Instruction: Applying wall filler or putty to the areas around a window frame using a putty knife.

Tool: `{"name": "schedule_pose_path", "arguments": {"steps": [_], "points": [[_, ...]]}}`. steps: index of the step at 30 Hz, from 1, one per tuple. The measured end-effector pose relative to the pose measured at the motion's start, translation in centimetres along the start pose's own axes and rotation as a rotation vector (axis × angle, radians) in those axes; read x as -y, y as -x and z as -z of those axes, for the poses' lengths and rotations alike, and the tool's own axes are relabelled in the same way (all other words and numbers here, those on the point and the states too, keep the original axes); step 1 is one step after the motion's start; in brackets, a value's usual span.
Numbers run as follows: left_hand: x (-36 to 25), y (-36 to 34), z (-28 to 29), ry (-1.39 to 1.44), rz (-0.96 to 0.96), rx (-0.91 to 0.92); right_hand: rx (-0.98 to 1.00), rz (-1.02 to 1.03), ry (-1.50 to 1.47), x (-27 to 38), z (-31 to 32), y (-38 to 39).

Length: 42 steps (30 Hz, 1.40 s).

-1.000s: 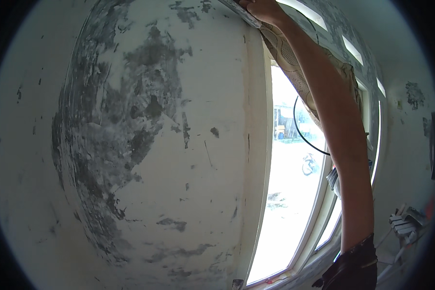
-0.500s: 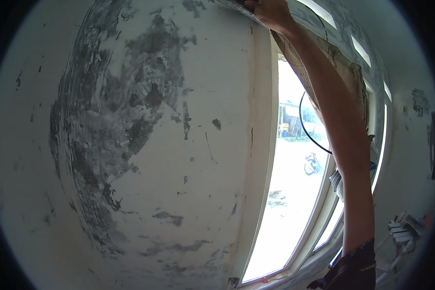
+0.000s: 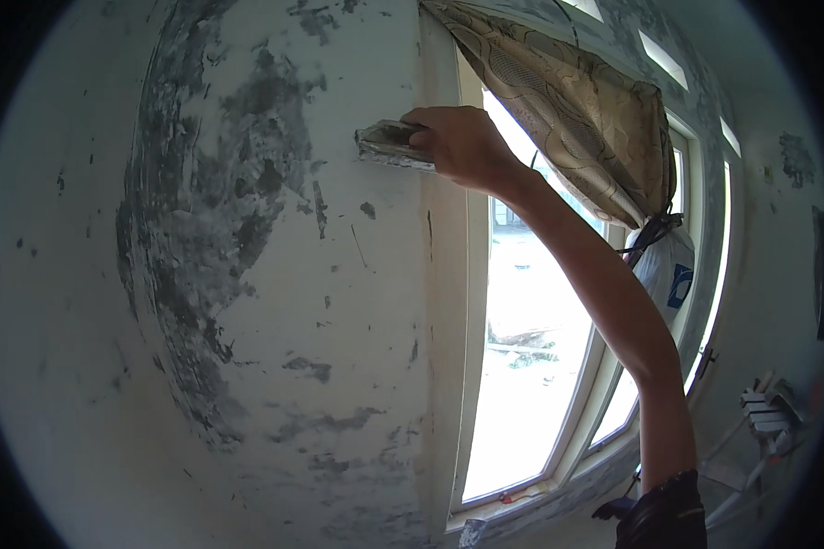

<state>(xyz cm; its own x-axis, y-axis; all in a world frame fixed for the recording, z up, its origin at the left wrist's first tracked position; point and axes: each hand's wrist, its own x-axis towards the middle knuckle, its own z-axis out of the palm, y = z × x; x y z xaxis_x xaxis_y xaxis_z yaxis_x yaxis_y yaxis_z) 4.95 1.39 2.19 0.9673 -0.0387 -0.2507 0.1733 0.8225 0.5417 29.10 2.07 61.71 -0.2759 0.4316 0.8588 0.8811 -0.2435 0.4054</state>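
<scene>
My right hand [image 3: 467,146] is wrapped round a flat, putty-smeared metal trowel [image 3: 384,145], held against the pale wall [image 3: 357,256] just left of the window frame [image 3: 471,384]. Dark grey patches and streaks mark the wall. My bare forearm reaches up from the lower right across the bright window [image 3: 526,412]. A patterned beige curtain [image 3: 577,110] is bunched beside my hand, gathered by dark ties [image 3: 659,229] above a white bag [image 3: 664,279] with blue print. My left hand is out of view.
A pale metal step ladder [image 3: 764,416] with tools on its top stands at the lower right by the side wall [image 3: 769,274]. Small high openings [image 3: 664,59] sit above the window. A small object [image 3: 513,499] with red on it lies on the sill.
My right hand and the trowel have come down and left from the upper edge of the picture to chest-high on the wall strip, uncovering more of the curtain and the bag.
</scene>
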Motion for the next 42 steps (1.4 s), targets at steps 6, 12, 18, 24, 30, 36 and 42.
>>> {"name": "schedule_pose_path", "arguments": {"steps": [6, 12, 18, 24, 30, 36, 42], "points": [[0.5, 1.5, 1.1, -0.04, -0.01, 0.064, -0.243, -0.273, -0.235, -5.9, 6.2, -3.5], [-2.2, 2.7, 0.4, 0.014, -0.069, 0.008, -0.344, -0.448, -0.435, -8.8, 8.0, -10.3], [-4.6, 1.5, 0.3, -0.053, -0.161, -0.017, -0.325, -0.513, -0.034, -8.6, 6.3, -13.7], [-6.1, -0.7, 2.1, 0.026, 0.057, -0.012, -0.45, -0.482, -0.04, -10.1, 4.9, -16.5], [-7.5, -1.4, 1.0, 0.062, 0.045, -0.075, -0.33, -0.632, 0.311, -6.3, 3.7, -19.5], [-8.6, -3.2, 3.8, -0.024, 0.065, -0.039, -0.425, -0.528, 0.366, -6.9, 1.1, -20.8], [-9.8, -3.9, 1.7, 0.022, 0.06, -0.046, -0.391, -0.547, 0.177, -5.1, 4.1, -19.3]]}}
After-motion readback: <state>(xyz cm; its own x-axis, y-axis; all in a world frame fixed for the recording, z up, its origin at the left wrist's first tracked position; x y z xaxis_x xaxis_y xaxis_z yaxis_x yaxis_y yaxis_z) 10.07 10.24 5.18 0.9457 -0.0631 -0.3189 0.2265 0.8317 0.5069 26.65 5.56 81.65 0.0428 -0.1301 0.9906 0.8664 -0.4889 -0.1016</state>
